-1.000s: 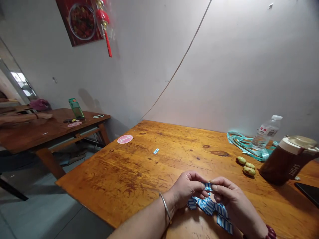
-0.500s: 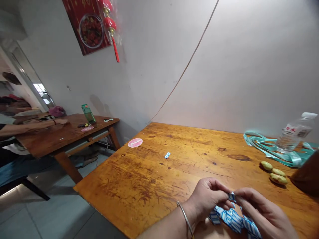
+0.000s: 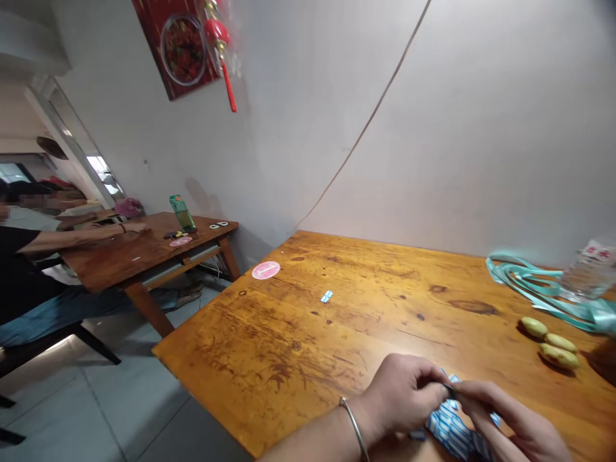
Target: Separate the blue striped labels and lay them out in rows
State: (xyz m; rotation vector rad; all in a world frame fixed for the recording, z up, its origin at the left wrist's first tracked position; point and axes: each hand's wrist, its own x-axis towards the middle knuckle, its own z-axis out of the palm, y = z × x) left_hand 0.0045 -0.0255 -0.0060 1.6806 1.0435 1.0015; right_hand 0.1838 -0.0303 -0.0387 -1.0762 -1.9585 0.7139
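My left hand (image 3: 409,393), a metal bangle (image 3: 355,425) at its wrist, pinches the end of a blue-and-white striped strip (image 3: 451,431) between thumb and forefinger. Close against it, my right hand (image 3: 513,417) is closed on the same strip, and the fingertips of both nearly meet. Between them shows a small dark fold, too small to make out well. The rest of the strip hangs in crumpled folds beneath my hands, partly covered by them. A small flat piece (image 3: 326,296) in matching blue and white lies farther off on the wooden table (image 3: 366,269).
To the right are several green oval fruits (image 3: 558,351), a coil of turquoise ribbon (image 3: 524,279) and a clear plastic bottle (image 3: 584,276). A pink round sticker (image 3: 265,270) marks the left edge. Another person (image 3: 29,256) sits at a second table (image 3: 110,256) holding a green bottle (image 3: 183,215).
The view has swung slightly left, so the table things sit farther right. My hands stay pinched together, and the strip between my fingertips now shows dark instead of striped.
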